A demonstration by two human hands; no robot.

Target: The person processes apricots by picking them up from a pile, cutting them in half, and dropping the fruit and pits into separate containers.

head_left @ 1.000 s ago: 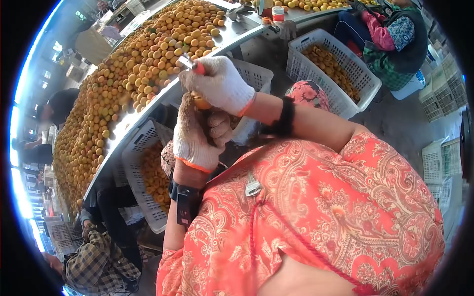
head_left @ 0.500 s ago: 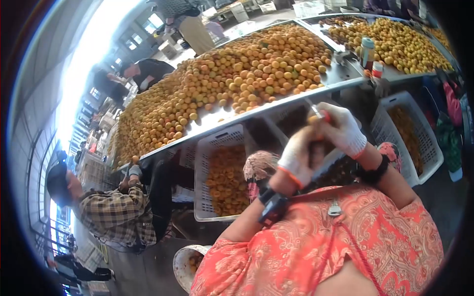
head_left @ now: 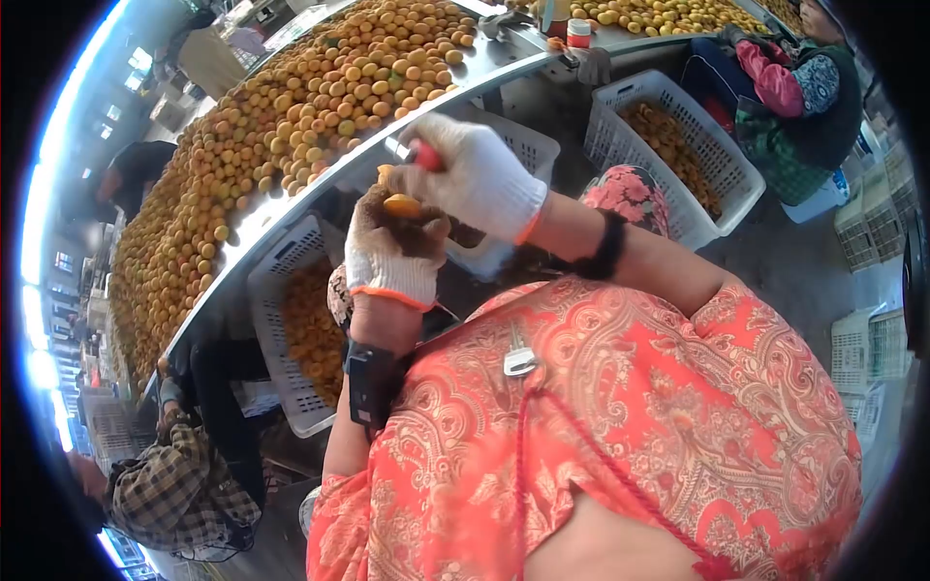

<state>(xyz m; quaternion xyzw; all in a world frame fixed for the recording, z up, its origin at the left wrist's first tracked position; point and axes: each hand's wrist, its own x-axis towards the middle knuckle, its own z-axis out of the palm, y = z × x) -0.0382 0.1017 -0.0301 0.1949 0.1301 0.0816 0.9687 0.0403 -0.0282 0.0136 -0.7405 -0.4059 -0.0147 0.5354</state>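
My left hand (head_left: 395, 254), in a stained white work glove, is closed around an orange apricot (head_left: 402, 205) that looks cut. Just above it, my right hand (head_left: 484, 179), also gloved, is wrapped round a small knife (head_left: 424, 155) with a red handle. Its short metal blade points up and left, away from the fruit. Both hands are close together in front of the table edge, over my lap. A heap of whole apricots (head_left: 339, 87) covers the metal table beyond them.
White plastic crates of apricot pieces stand on both sides: a left crate (head_left: 315, 412) and a right crate (head_left: 741, 189). Another crate (head_left: 528, 145) is under the table edge. A red-and-white jar (head_left: 578, 34) stands on the table. Co-workers sit at left (head_left: 184, 484) and right (head_left: 814, 107).
The view has swung right, so the table and hands appear further left. My hands have drawn slightly apart, and the apricot now shows in the left one. The knife remains in the right.
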